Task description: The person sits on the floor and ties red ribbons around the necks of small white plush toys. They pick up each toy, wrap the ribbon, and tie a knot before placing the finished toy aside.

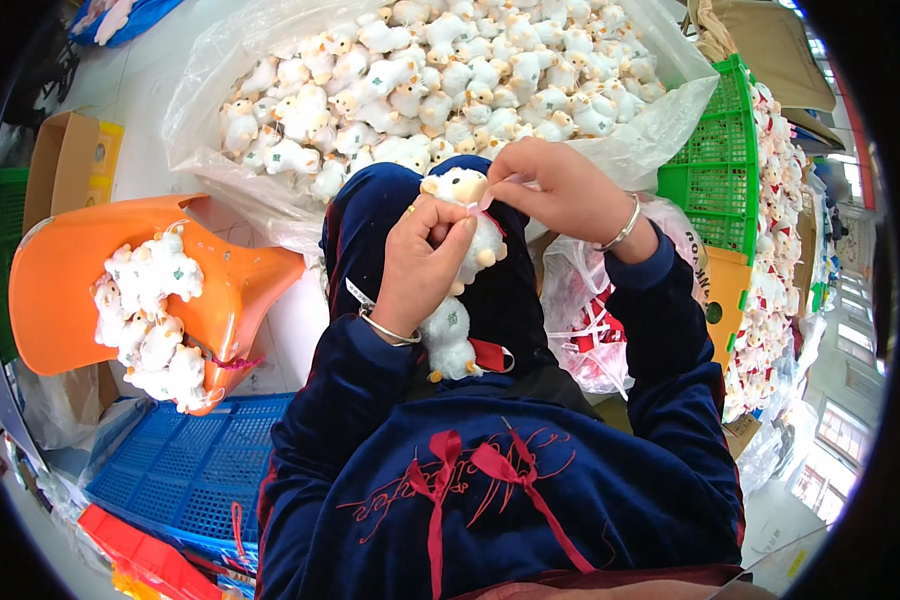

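Above my lap, my left hand (425, 260) is closed around a white plush sheep (485, 245) with a cream muzzle and dark eyes. Its thumb and forefinger press at the toy's neck, where a thin pale ribbon (483, 203) shows. My right hand (562, 192) pinches the ribbon's end beside the toy's head; part of the ribbon is hidden by the fingers. A bit of red shows at the toy's neck. Nearer to me, a second white plush sheep (447, 340) rests on my lap, with a small red piece (490, 355) next to it.
Ahead of my knees, a large clear plastic bag (195, 110) holds many white plush sheep. An orange chair (55, 280) on the left bears several more. A blue crate (200, 450) stands near left. To the right are a plastic bag with red pieces (595, 325) and a green crate (715, 170).
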`<state>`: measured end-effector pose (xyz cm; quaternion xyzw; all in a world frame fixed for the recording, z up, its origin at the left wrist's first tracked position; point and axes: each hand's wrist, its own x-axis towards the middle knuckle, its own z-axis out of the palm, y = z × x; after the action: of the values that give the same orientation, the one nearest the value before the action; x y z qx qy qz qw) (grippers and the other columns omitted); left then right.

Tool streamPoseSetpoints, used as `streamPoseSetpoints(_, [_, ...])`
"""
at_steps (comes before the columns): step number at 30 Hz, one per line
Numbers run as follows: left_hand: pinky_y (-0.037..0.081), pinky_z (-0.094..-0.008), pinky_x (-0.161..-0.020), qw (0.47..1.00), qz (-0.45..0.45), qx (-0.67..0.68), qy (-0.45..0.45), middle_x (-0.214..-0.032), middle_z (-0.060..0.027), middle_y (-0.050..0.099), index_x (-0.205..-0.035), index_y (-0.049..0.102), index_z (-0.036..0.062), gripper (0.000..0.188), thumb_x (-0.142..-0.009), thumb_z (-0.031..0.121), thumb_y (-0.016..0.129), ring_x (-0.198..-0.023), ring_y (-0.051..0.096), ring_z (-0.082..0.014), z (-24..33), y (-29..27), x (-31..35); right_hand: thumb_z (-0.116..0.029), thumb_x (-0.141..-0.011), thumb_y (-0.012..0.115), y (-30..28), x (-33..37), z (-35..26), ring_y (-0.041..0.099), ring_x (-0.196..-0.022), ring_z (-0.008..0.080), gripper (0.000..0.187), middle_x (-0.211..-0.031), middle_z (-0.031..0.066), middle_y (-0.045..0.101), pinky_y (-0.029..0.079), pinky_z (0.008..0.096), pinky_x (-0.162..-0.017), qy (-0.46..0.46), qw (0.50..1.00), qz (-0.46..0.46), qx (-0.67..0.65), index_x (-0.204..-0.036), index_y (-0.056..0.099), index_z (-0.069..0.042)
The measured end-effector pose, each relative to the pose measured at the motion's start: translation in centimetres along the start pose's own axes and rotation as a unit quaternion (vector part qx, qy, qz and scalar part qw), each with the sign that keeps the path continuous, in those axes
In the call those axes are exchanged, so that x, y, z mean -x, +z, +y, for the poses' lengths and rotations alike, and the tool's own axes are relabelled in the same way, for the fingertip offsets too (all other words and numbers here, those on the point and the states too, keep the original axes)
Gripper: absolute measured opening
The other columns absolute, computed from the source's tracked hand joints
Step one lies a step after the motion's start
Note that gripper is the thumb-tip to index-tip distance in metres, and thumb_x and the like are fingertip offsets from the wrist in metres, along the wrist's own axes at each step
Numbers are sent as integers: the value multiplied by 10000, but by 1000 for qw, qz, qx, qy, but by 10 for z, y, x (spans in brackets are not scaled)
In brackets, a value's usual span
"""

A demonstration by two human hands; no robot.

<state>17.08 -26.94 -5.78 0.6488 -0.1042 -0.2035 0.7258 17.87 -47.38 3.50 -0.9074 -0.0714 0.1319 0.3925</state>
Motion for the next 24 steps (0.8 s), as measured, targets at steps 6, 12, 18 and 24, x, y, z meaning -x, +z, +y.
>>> streamPoseSetpoints(6, [324,-214,-545,995,5,79,-65,-669,81,435,-907,641,20,111,-955,103,698,-610,355,-13,-1,-2,-2,-127,-829,698,31,14,-27,587,-866,244,108,-860,37,607,462,394,-731,-192,963,45,185,-926,650,-127])
streamPoseSetpoints(12, [323,-211,-545,997,3,69,-42,-678,85,430,-914,651,20,115,-952,109,714,-614,352,-11,-3,2,-2,-179,-878,719,4,63,-23,574,-850,234,123,-827,38,579,462,350,-756,-163,983,-41,73,-836,645,-90])
streamPoseSetpoints(18, [328,-219,-566,998,4,54,-40,-691,75,428,-916,682,22,93,-930,96,737,-625,360,-26,-1,4,0,-226,-1012,567,0,75,20,580,-775,113,266,-845,23,645,477,269,-730,118,958,133,-227,-875,666,-20])
streamPoseSetpoints(24, [330,-219,-570,998,6,44,-35,-702,72,438,-941,696,18,84,-924,87,740,-626,367,-28,-3,3,0,-289,-1046,545,27,46,24,560,-745,55,342,-837,-2,667,452,214,-658,174,930,77,-313,-958,728,-14])
